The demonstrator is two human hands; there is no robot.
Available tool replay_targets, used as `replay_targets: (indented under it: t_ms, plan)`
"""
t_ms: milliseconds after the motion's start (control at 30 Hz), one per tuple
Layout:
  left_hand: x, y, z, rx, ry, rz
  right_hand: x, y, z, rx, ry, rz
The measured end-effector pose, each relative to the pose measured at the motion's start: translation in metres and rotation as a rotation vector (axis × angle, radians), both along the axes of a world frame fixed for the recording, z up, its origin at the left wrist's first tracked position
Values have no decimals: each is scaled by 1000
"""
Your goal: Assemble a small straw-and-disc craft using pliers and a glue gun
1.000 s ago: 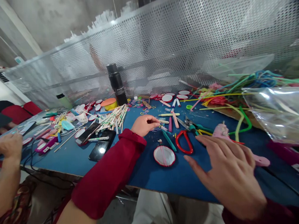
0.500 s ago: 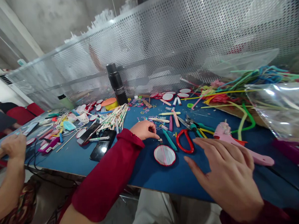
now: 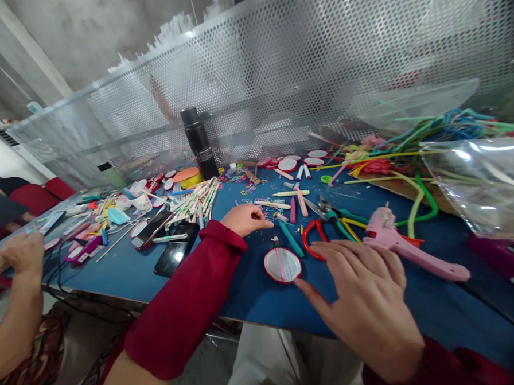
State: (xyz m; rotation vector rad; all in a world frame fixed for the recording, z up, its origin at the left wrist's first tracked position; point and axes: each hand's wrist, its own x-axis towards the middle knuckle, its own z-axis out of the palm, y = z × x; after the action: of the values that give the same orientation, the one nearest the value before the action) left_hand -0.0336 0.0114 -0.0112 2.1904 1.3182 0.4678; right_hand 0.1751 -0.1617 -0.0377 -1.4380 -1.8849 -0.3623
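A small round white disc with a red rim (image 3: 282,265) lies on the blue table. A pink strand runs across it, and a small pale piece sticks up at its top edge. Just above it is my left hand (image 3: 242,219), fingers curled and thumb and forefinger close together; whatever they might pinch is too small to make out. My right hand (image 3: 370,298) is open, palm down, its thumb tip at the disc's lower right rim. Its fingertips reach the red-handled scissors (image 3: 310,235). Between the disc and the scissors lies a teal pen (image 3: 291,240).
Right of my right hand lies a pink glue gun (image 3: 408,248), with pliers (image 3: 333,214) behind. Black phones (image 3: 176,251), paper sticks (image 3: 192,203) and a black bottle (image 3: 199,142) stand or lie left. Another person's hands (image 3: 24,250) are at far left. A perforated metal screen (image 3: 285,70) borders the back.
My right hand has moved left, so its thumb reaches the disc's rim and its fingers cover part of the scissors. My left hand has lifted slightly away from the disc's top piece.
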Motion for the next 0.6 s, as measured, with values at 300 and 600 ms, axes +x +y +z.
replay_targets:
  t_ms: [300, 600]
  plan:
    - [-4, -3, 8, 68, -121, 113, -33, 7, 2, -99, -57, 70]
    - [1, 2, -2, 203, -108, -54, -33, 11, -1, -143, -96, 34]
